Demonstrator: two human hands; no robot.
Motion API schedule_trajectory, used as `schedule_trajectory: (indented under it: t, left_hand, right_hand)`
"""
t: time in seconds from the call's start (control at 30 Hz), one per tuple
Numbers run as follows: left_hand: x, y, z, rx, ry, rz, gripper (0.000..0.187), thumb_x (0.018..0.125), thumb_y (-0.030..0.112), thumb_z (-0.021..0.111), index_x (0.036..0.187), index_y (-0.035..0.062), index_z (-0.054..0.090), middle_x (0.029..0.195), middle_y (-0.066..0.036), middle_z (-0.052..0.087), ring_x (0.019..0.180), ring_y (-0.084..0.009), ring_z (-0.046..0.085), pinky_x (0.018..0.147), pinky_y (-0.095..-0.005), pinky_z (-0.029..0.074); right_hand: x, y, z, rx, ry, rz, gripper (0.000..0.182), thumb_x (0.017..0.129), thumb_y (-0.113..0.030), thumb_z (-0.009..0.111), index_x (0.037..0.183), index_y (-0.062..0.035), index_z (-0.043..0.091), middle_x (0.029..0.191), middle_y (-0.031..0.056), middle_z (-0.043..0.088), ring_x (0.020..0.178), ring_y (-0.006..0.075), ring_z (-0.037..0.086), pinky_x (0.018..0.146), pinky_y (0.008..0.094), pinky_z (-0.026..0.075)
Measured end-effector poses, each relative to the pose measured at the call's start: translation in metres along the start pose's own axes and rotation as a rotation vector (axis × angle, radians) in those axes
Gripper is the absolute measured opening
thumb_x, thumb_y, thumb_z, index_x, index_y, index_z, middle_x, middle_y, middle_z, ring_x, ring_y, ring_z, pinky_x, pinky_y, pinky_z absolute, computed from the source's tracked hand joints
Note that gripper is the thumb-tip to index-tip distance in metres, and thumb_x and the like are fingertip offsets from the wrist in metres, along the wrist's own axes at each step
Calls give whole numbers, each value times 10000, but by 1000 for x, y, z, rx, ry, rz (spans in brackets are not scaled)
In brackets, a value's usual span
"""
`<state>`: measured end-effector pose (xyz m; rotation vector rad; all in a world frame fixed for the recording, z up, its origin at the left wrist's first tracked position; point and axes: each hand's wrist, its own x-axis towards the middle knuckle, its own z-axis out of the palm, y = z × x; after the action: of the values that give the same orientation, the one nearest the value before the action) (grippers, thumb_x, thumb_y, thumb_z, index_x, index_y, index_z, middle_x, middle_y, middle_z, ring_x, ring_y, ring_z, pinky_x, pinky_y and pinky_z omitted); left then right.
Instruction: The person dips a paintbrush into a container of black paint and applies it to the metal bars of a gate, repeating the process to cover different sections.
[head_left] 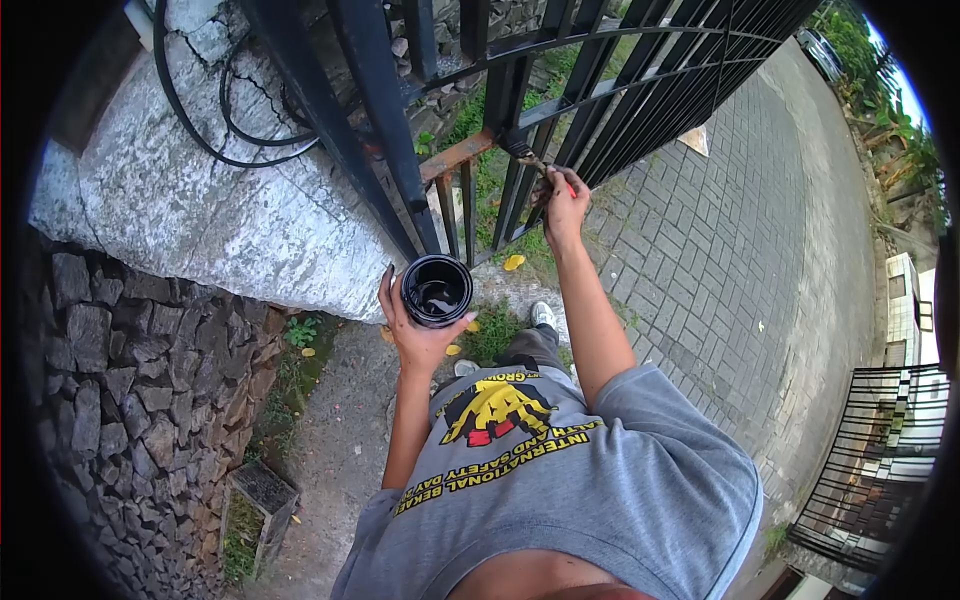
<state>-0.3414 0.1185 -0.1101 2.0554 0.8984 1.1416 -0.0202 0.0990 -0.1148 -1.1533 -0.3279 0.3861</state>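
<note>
My left hand (424,338) is wrapped round an open can of black paint (437,291), held upright below the fence. Dark paint shows inside the can and on its rim. In my right hand (566,205) is a paintbrush (533,161) with a red part on its handle. Its dark bristles touch the metal gate (505,85) near the end of a rusty brown crossbar (458,157). Black covers the upright bars around that crossbar. Dark smears mark the fingers of my right hand.
Behind the bars at left stands a whitish concrete block (230,215) with a black cable (225,155) over it. A stone wall (120,370) runs along the left. Paving bricks (700,270) stretch to the right, and another barred gate (870,450) stands at far right.
</note>
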Motion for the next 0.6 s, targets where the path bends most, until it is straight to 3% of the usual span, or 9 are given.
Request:
schedule_trajectory:
  t: [0.1,0.2,0.33,0.43,0.53,0.6]
  left_hand:
    - [1,2,0,6,-9,11,1155,563,415,1017,1472,9,431,1553,-244,354,1399,-406,468,1126,-502,459]
    - [2,5,1,-14,-9,21,1165,558,398,1022,1480,10,425,1553,-243,355,1405,-406,461,1135,-497,449]
    - [1,4,2,-27,-7,1,1172,553,390,1025,1486,16,421,1553,-242,356,1409,-409,454,1140,-499,441]
    - [4,8,0,-13,-13,-2,1174,553,388,1026,1488,19,420,1553,-241,356,1409,-412,454,1142,-502,437]
    - [2,9,-1,-18,1,-6,1146,543,408,1027,1465,39,455,1550,-235,352,1385,-410,493,1105,-503,489]
    - [3,9,0,-14,8,-5,1130,539,413,1028,1453,48,473,1548,-232,348,1371,-408,514,1088,-501,514]
  right_hand:
    - [6,-5,-2,91,194,-86,148,1026,-114,615,1048,16,682,743,89,686,580,168,661,520,294,532]
    - [14,-1,-4,104,166,-74,141,1028,-111,611,1051,15,671,748,90,684,585,170,663,525,298,538]
    - [-9,6,0,18,-50,2,150,1022,-107,628,1035,33,680,786,84,691,603,170,661,548,303,546]
    - [3,9,-8,141,138,-78,150,1018,-107,637,1061,33,673,786,91,688,605,174,663,544,308,540]
    - [14,13,-9,182,157,-15,152,1017,-106,640,1078,29,670,784,97,686,593,174,658,536,313,537]
    - [5,16,-8,155,-32,36,146,1027,-112,623,1052,26,663,770,101,681,588,179,654,530,317,535]
